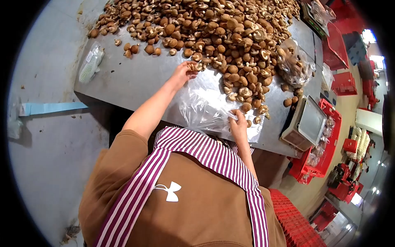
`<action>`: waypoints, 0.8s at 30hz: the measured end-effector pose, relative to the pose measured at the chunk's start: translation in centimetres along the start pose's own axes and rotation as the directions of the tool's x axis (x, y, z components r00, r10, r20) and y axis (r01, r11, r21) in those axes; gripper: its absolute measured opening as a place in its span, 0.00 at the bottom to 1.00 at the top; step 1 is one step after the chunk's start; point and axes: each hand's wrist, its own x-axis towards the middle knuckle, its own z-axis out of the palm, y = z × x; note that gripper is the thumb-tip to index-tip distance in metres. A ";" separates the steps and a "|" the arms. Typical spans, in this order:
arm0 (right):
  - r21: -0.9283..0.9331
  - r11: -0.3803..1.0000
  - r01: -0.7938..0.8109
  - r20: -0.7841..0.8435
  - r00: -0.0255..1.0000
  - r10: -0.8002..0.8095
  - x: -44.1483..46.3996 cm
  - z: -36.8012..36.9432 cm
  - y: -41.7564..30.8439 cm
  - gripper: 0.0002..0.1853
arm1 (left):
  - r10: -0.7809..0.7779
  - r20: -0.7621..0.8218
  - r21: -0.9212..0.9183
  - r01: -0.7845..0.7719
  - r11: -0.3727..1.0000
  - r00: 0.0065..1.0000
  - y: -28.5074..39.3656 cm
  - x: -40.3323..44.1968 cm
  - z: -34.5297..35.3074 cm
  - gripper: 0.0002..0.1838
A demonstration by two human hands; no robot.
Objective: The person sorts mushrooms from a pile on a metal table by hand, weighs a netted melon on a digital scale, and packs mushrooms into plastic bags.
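A large heap of brown mushrooms (230,33) covers the far part of the metal table. At its near edge my left hand (184,74) has its fingers curled around a mushroom (198,66). My right hand (238,125) pinches the edge of a clear plastic bag (201,108), which lies crumpled on the table close to my body. Loose mushrooms sit right beside the right hand. The bag's inside is hard to make out through the glare.
A white foam-net sleeve pack (91,62) lies at the left table edge. To the right are a bag of mushrooms (293,61), a weighing scale (303,123) and a red crate (329,142) with packed bags. A wall (41,74) stands left.
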 end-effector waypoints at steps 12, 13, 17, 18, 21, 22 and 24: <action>0.058 0.998 0.021 -0.086 0.996 -0.016 -0.9 -0.1 0.9 0.12 | 0.413 0.236 0.969 -0.243 -0.038 0.880 2.7 5.4 6.4 0.14; 0.059 0.998 0.019 -0.089 0.996 -0.014 -0.9 -0.1 0.8 0.12 | 0.416 0.312 0.950 -0.274 -0.150 0.854 2.9 4.9 6.5 0.12; 0.076 0.997 -0.029 -0.090 0.995 0.035 -0.8 -0.6 1.1 0.12 | 0.447 0.463 0.861 -0.268 -0.433 0.765 4.2 5.0 5.8 0.08; 0.047 0.998 -0.050 -0.086 0.995 0.054 -0.8 -0.6 1.4 0.12 | 0.444 0.467 0.858 -0.272 -0.435 0.764 4.2 5.2 6.1 0.08; 0.059 0.997 -0.043 -0.089 0.995 0.048 -0.6 -0.5 1.7 0.12 | 0.399 0.550 0.796 -0.317 -0.516 0.734 3.4 6.7 7.0 0.08; 0.057 0.997 -0.042 -0.091 0.995 0.047 -0.6 -0.5 1.3 0.12 | 0.407 0.588 0.780 -0.356 -0.515 0.699 2.6 7.0 7.3 0.08; 0.096 0.994 -0.052 -0.088 0.994 0.060 -0.5 -0.5 0.7 0.12 | 0.335 0.512 0.790 -0.282 -0.544 0.791 1.0 7.8 8.0 0.08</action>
